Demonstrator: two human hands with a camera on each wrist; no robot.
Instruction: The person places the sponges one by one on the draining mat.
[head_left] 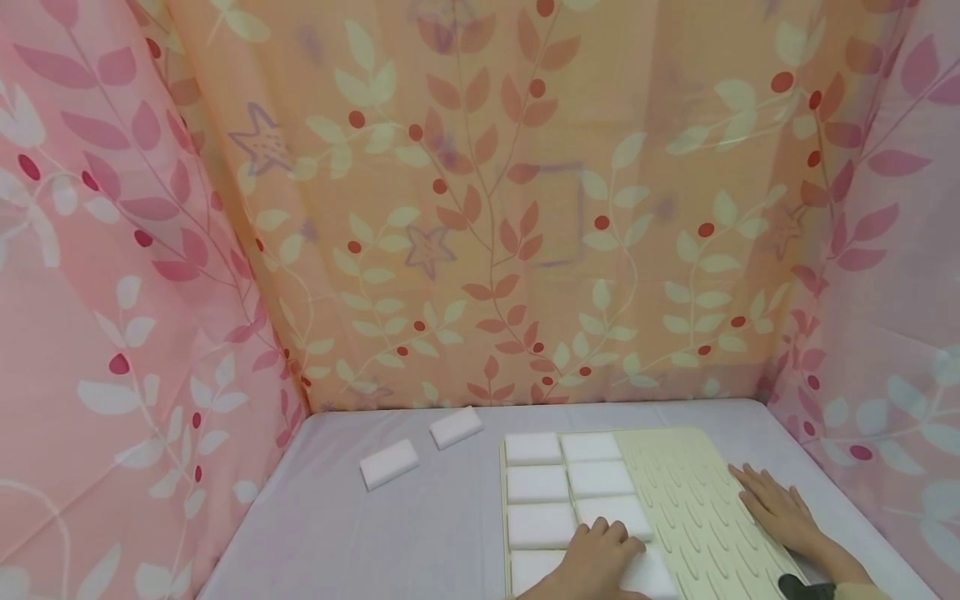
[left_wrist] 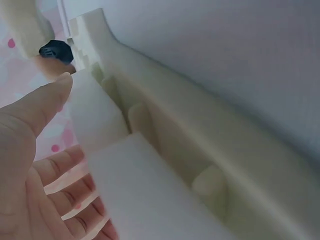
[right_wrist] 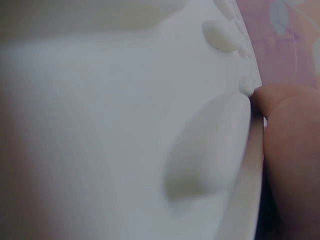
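Note:
A pale cream tray [head_left: 697, 500] with rows of raised ridges lies on the table, its left part covered by several white sponge-like blocks [head_left: 534, 525] in two columns. My left hand [head_left: 596, 558] is over the near blocks, fingers bent down, at the white block [head_left: 651, 575] in the right column. In the left wrist view, the thumb touches the end of a white block [left_wrist: 95, 112], and the other fingertips are hidden behind the blocks. My right hand [head_left: 783, 512] rests along the tray's right edge with fingers stretched out; its wrist view shows skin against the rim [right_wrist: 247, 200].
Two loose white blocks, a nearer one [head_left: 389, 463] and a farther one [head_left: 457, 427], lie left of the tray on the pale table [head_left: 360, 542]. Floral curtains [head_left: 487, 208] hang behind and on both sides. A dark wrist device [head_left: 802, 587] sits by the right forearm.

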